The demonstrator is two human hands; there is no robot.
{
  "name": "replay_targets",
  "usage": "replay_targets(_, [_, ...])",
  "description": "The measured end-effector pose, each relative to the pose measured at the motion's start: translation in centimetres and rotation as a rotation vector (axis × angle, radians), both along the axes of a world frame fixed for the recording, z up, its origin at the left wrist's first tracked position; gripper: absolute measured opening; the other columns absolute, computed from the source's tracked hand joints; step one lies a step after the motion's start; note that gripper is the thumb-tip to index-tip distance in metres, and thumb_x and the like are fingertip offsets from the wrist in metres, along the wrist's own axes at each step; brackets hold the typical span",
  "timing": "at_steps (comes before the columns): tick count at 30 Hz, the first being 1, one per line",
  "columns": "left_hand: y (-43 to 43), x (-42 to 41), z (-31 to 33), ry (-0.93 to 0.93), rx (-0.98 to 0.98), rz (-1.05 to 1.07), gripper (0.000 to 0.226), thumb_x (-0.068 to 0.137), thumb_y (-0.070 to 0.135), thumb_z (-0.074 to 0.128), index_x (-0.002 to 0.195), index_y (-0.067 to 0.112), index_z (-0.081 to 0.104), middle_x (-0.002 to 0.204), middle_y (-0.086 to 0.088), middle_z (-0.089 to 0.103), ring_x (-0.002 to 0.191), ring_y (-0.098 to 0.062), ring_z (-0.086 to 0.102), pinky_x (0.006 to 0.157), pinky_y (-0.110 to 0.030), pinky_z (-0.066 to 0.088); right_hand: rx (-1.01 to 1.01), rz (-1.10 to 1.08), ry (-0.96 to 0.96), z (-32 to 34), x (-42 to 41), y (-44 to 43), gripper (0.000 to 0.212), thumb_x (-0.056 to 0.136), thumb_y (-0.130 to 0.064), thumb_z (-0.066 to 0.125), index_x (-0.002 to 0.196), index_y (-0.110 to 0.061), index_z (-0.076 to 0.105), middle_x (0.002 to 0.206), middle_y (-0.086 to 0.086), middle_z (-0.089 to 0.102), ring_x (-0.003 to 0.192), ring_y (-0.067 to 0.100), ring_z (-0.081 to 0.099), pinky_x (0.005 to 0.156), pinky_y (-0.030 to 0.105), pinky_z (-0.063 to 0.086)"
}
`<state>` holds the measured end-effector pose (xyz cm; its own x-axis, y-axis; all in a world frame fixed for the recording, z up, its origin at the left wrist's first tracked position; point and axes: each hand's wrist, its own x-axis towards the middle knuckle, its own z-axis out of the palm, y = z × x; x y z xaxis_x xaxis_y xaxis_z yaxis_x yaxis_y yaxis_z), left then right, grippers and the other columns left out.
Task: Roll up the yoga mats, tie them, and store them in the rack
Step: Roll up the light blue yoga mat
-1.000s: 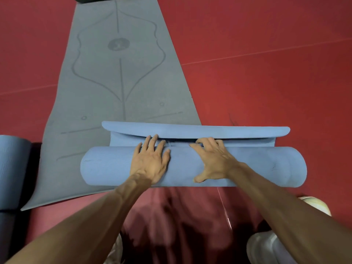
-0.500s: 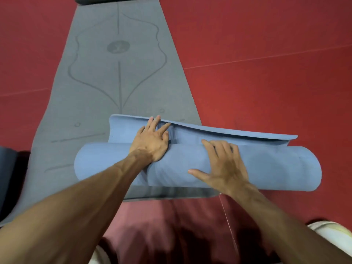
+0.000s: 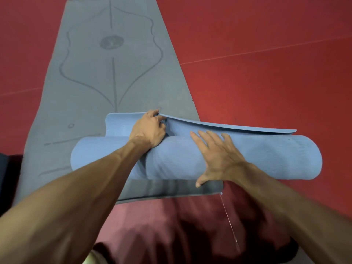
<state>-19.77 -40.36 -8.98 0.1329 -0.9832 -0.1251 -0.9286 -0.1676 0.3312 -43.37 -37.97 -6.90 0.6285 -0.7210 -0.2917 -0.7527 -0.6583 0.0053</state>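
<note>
A blue yoga mat (image 3: 266, 157) lies nearly fully rolled, crosswise in front of me, with its last loose flap (image 3: 238, 126) lifted behind the roll. My left hand (image 3: 149, 128) reaches over the roll and grips the flap's far edge with curled fingers. My right hand (image 3: 217, 155) lies flat on top of the roll, fingers spread, thumb down the near side. Under the roll's left half a grey yoga mat (image 3: 106, 77) with a line pattern stretches away flat.
Red floor mats (image 3: 266, 63) cover the ground all round. A dark rolled object (image 3: 7, 162) shows at the left edge. My maroon-clad legs (image 3: 171, 231) fill the bottom of the view.
My left hand moved forward from the roll's top to the flap's far edge and curled round it. The flap lifted. My right hand slid back onto the roll's top.
</note>
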Motion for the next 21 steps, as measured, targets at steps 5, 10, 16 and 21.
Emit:
replay_targets(5, [3.1,-0.8,1.0,-0.070,-0.031,-0.016,0.038,0.096,0.026,0.036,0.125,0.020,0.060,0.155,0.002,0.029,0.142,-0.015,0.025,0.113,-0.034,0.027,-0.020,0.005,-0.009,0.4,0.1,0.2,0.129,0.053,-0.076,0.069,0.151,-0.011,0.013,0.145,0.003,0.032,0.131,0.022,0.033,0.107,0.046,0.025])
replay_targets(10, [8.6,-2.6,1.6,-0.128,-0.014,0.000,0.046,0.102,0.035,0.021,0.143,0.024,0.040,0.159,0.008,0.019,0.147,-0.010,0.010,0.117,-0.033,0.009,0.031,-0.036,-0.076,1.1,0.7,-0.4,0.103,0.044,-0.067,0.073,0.128,-0.017,0.040,0.111,-0.007,0.050,0.102,0.018,0.048,0.089,0.038,0.032])
replay_targets(16, [13.3,-3.3,2.4,-0.165,0.126,-0.079,0.055,0.102,0.043,0.018,0.152,0.021,0.015,0.161,0.004,0.010,0.148,-0.017,0.002,0.119,-0.038,-0.002,0.123,-0.076,-0.073,1.6,0.1,2.5,0.102,0.046,-0.066,0.074,0.129,-0.017,0.040,0.113,-0.007,0.053,0.105,0.019,0.050,0.089,0.038,0.034])
replay_targets(21, [15.5,-4.3,2.7,-0.157,0.114,-0.070,0.053,0.099,0.042,0.025,0.147,0.019,0.028,0.153,0.000,0.029,0.143,-0.019,0.018,0.117,-0.038,0.006,0.155,-0.081,-0.067,1.6,-0.6,5.1,0.112,0.047,-0.069,0.073,0.138,-0.017,0.034,0.128,-0.006,0.051,0.115,0.017,0.047,0.093,0.038,0.032])
